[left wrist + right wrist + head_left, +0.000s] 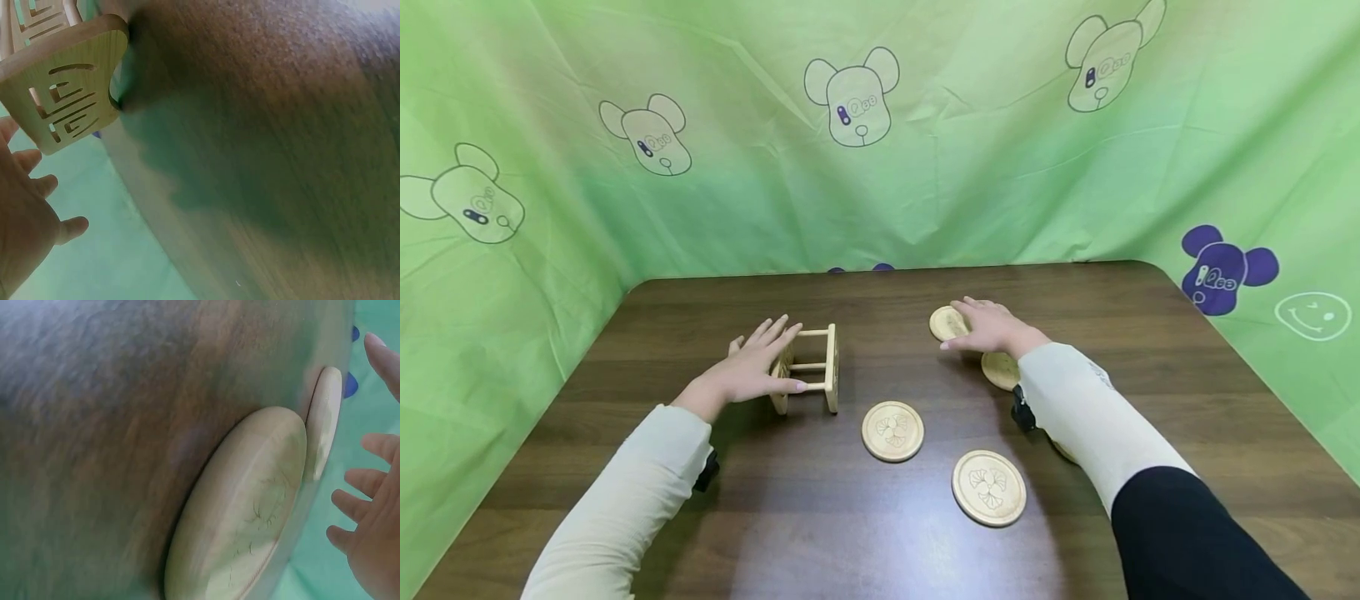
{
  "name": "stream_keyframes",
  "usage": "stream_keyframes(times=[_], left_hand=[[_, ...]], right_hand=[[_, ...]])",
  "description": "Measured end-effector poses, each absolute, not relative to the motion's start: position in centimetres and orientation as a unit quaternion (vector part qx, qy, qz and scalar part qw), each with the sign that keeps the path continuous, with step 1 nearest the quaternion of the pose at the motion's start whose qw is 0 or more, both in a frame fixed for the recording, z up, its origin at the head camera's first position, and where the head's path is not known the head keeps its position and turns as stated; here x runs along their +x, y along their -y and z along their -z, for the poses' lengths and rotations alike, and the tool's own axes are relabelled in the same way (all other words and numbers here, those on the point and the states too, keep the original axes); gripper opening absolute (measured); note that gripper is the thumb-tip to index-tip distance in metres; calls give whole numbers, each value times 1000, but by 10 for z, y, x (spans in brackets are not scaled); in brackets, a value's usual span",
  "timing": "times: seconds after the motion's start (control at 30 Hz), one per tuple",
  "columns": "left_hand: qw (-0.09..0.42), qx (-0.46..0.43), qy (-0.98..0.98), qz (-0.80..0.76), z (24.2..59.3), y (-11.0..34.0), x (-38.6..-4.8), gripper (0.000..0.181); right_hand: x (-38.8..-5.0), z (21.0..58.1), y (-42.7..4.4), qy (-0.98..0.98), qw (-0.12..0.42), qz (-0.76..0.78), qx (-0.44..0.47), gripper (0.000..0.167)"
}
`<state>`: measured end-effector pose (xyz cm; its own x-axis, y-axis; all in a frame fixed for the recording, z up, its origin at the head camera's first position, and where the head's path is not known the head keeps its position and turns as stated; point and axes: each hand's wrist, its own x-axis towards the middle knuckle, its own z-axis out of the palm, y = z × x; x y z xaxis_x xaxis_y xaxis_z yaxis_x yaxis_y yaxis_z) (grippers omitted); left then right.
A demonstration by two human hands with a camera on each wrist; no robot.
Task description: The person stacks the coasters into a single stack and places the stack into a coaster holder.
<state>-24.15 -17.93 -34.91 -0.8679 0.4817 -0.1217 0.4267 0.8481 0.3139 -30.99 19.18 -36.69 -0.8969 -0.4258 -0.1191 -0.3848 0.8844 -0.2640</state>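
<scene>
A small light-wood rack (832,371) with rods between two end panels stands left of the table's middle. My left hand (747,371) is over its left side, fingers spread; whether it touches the rack I cannot tell. Cut-out patterns show on the rack's end panel (78,87) in the left wrist view. My right hand (988,327) hovers with spread fingers by a round wooden coaster (944,322) at the back, partly covering it. A second coaster (997,372) lies just below that hand, partly hidden by the sleeve.
Two more coasters with carved leaf designs lie nearer the front, one at centre (892,432) and one to its right (988,488). Another coaster (1063,452) peeks out from under the right sleeve. A green printed curtain (760,208) hangs behind the brown table (820,533).
</scene>
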Motion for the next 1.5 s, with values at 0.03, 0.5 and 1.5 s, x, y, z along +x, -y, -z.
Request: stream_keyframes(times=[0.03,0.5,1.5], left_hand=[[98,239,-956,-140,349,179,-242,91],[90,248,-955,-135,351,180,-243,91],[53,267,-946,-175,365,185,-249,89]], right_hand=[[-310,367,-191,-966,89,118,-211,83],[-319,371,-184,-965,112,117,-205,84],[-327,375,-180,-964,94,148,-201,70]])
